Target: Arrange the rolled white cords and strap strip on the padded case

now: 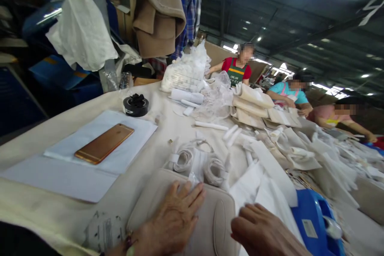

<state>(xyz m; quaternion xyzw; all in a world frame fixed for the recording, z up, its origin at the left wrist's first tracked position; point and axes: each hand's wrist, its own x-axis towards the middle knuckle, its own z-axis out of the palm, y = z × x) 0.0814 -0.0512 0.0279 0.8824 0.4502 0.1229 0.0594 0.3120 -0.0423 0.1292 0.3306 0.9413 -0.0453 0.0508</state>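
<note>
A cream bag point(208, 208) with rounded corners and a curved raised seam lies in front of me. My left hand point(177, 214) rests flat on it, its fingers stretched out and slightly spread. At the bag's right edge, my right hand point(259, 224) is closed with its fingers curled under. Whatever it may hold is hidden. Just beyond the bag's far edge sit two coiled pale straps point(215, 169), with clear plastic wrap between them. A printed clear plastic bag point(103, 230) lies left of my left forearm.
A gold phone point(104, 143) lies on white sheets point(136, 132), near a black tape roll point(136, 106). A blue plastic container point(316, 224) stands at right. Folded cream pieces point(252, 104) and crumpled plastic point(187, 68) are piled farther back. Several people work beyond.
</note>
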